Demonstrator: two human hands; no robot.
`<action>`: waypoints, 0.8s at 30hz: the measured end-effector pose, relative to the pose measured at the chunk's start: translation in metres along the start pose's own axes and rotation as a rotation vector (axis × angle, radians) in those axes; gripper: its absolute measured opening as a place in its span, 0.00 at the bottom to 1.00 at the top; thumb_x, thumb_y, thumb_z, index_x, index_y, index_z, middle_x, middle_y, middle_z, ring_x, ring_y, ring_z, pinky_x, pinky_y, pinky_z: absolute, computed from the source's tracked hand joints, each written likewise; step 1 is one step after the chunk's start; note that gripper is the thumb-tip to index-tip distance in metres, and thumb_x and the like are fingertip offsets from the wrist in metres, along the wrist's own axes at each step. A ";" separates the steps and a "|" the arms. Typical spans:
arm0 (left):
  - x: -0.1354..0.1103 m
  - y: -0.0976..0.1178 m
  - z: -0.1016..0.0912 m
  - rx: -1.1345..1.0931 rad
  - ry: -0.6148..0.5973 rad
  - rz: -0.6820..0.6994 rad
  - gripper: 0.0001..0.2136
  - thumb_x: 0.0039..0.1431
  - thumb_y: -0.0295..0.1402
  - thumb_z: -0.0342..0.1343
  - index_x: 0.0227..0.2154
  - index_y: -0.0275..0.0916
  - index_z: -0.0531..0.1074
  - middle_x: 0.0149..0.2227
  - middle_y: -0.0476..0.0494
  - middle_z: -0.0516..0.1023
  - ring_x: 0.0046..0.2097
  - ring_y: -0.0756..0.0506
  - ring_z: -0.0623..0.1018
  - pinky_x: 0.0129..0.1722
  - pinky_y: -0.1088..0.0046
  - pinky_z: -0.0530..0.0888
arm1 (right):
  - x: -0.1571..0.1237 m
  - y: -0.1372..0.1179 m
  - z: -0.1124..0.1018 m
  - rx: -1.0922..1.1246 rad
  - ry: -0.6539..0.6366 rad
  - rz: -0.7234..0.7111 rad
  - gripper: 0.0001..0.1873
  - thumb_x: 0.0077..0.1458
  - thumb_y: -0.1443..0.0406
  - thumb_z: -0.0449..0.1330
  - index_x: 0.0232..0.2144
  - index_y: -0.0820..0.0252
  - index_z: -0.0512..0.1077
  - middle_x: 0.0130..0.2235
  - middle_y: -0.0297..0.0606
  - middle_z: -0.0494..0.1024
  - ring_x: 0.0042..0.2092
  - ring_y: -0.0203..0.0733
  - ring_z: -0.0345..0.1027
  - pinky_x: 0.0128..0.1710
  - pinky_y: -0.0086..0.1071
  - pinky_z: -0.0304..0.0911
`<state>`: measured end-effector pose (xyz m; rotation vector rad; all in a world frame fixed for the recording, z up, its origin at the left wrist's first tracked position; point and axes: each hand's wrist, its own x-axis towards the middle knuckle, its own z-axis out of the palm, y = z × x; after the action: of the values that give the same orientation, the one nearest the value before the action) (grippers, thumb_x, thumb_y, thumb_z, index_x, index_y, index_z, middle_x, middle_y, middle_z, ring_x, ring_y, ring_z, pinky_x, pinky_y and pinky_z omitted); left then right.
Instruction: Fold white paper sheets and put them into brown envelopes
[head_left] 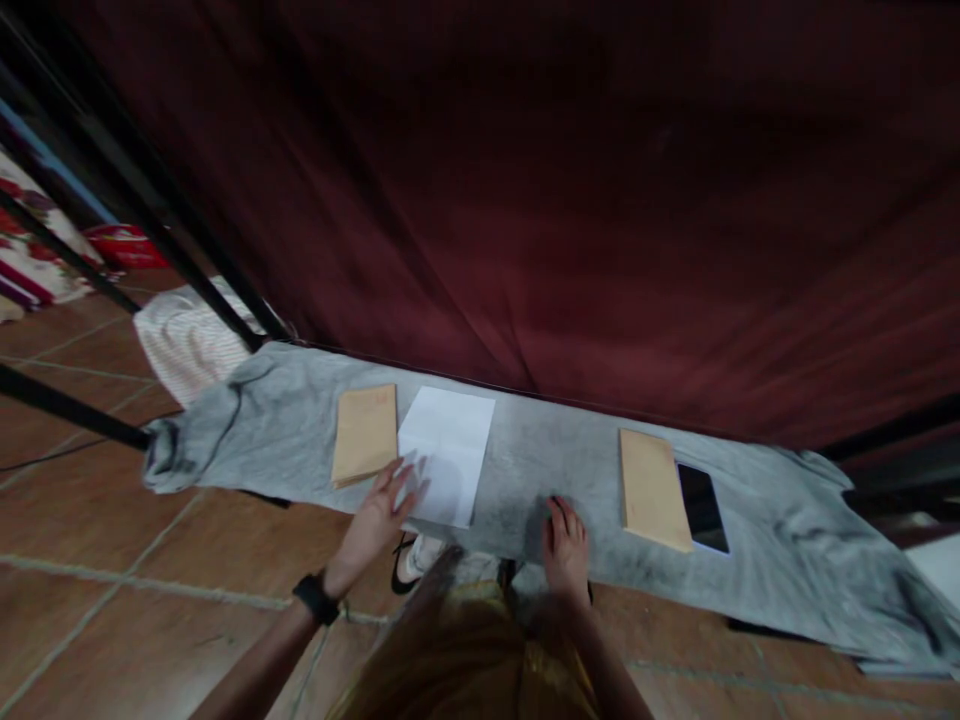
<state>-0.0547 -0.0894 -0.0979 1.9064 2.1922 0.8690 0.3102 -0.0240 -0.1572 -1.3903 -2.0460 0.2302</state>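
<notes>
A white sheet of paper [450, 440] lies on the grey cloth. My left hand [388, 500], with a dark band on its wrist, is at the sheet's lower left edge. Its fingers are spread and slightly blurred, and nothing shows in them. Just left of the sheet lies a stack of brown envelopes [366, 430], close to my left fingertips. My right hand [568, 545] rests on the cloth near its front edge, fingers curled in. A small dark bit shows by its fingertips; what it belongs to is hidden.
A grey cloth [525, 475] covers the long narrow surface. To the right lie more brown envelopes [654, 490] beside a dark-screened phone [703, 508]. A dark red curtain [562, 250] hangs behind. Black metal bars [195, 245] and a striped cloth [191, 340] stand at left, above floor tiles [82, 525].
</notes>
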 end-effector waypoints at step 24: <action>-0.006 0.008 0.032 0.350 -0.363 0.391 0.19 0.66 0.35 0.52 0.58 0.42 0.73 0.61 0.37 0.74 0.62 0.39 0.72 0.62 0.57 0.68 | 0.039 -0.124 0.028 -0.113 -0.483 -0.433 0.14 0.66 0.67 0.56 0.53 0.61 0.72 0.57 0.47 0.75 0.58 0.46 0.68 0.62 0.42 0.61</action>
<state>-0.0326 -0.0838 -0.1223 2.4707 1.8769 0.1431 0.1889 -0.0366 -0.1038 -0.9773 -2.7380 0.2843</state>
